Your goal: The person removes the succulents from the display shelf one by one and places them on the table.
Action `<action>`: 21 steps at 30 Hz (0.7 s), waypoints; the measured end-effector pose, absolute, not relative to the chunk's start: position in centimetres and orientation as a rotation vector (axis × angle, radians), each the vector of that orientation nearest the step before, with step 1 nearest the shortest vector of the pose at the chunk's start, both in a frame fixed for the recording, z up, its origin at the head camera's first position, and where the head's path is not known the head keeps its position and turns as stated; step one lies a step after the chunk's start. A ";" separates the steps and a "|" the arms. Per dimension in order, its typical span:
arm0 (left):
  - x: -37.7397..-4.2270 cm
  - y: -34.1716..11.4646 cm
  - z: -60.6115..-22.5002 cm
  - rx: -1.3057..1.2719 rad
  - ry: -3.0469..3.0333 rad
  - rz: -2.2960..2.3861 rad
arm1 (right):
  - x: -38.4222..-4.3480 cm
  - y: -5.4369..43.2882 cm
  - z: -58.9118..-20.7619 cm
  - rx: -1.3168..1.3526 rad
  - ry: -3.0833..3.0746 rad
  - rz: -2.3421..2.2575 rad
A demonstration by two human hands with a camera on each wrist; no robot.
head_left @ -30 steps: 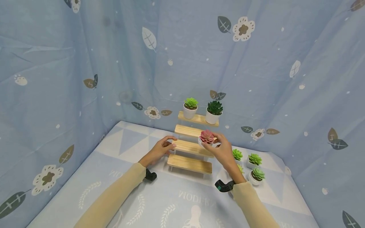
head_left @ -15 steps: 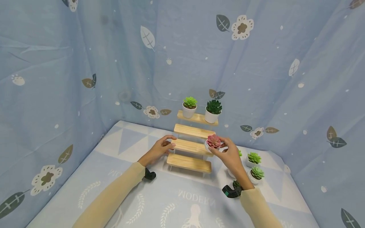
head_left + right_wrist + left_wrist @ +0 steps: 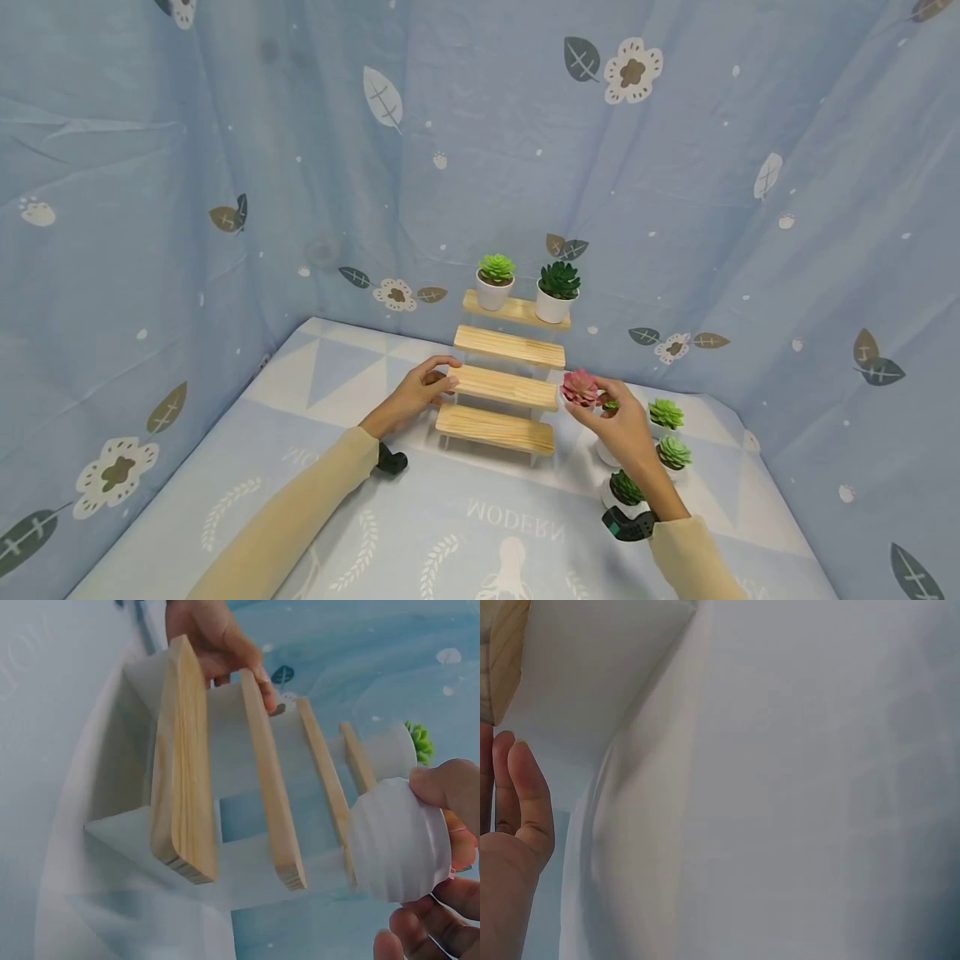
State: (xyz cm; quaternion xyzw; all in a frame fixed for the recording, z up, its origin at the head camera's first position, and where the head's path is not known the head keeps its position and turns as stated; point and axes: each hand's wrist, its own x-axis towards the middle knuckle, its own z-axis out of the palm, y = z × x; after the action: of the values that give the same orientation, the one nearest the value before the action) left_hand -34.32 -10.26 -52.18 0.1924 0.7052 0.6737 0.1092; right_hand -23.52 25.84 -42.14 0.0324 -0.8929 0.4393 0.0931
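Note:
My right hand pinches the white pot of a pink succulent between thumb and fingers. It holds the plant in the air just off the right end of a stepped wooden plant stand. At the stand's left side, my left hand grips the end of the second board from the bottom; its fingertips show below a board end in the left wrist view. Two potted succulents, one light green and one dark green, stand on the top board.
Right of the stand, several potted green succulents sit on the patterned tablecloth, including a dark one by my right wrist and light ones farther out. A blue floral curtain closes off the back and sides.
My right hand has carried the pink succulent rightward and a little down, from in front of the boards to past their right end. The left hand stays at the stand.

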 end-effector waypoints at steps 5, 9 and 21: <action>-34.3 -10.3 -52.2 0.556 2.067 1.987 | -23.0 26.4 -42.5 0.084 -2.631 1.342; -34.3 -10.3 -52.2 0.560 2.069 1.983 | -22.5 27.0 -42.8 0.051 -2.640 1.346; -34.3 -10.2 -52.3 0.564 2.038 2.010 | -21.2 28.7 -43.3 -0.120 -2.675 1.295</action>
State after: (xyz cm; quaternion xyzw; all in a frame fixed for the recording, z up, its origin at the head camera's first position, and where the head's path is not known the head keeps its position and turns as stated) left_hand -34.32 -10.25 -52.29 0.1922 0.6942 0.6846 0.1119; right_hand -21.23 28.73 -43.34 -0.0402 -0.8962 0.4338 0.0836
